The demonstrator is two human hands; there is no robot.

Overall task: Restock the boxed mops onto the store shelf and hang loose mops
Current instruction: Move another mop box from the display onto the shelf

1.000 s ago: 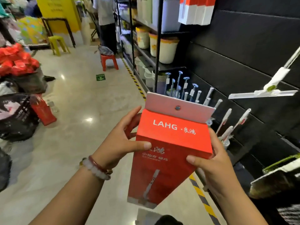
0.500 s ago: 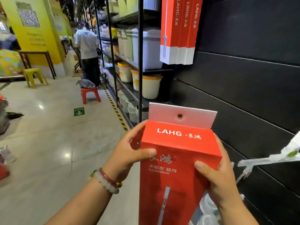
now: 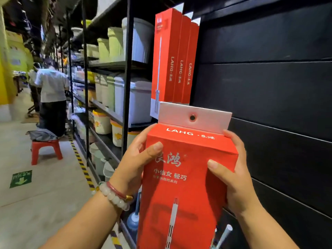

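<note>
- Ahead I see three hung red boxes (image 3: 172,58) on the black wall panel (image 3: 269,87), bins shelf (image 3: 115,67) beside.
- My left hand (image 3: 136,164) and right hand (image 3: 231,175) have fingers (image 3: 154,147) clamped on the boxed mop (image 3: 185,177).

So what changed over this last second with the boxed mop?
The boxed mop was raised from over the loose mops up to just under the three hung boxes. Unchanged: the left hand and right hand grip its sides near the top.

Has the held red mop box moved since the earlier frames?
Yes. The held box has risen toward the hanging boxes on the black wall; its white tab now sits just below their bottom ends.
</note>
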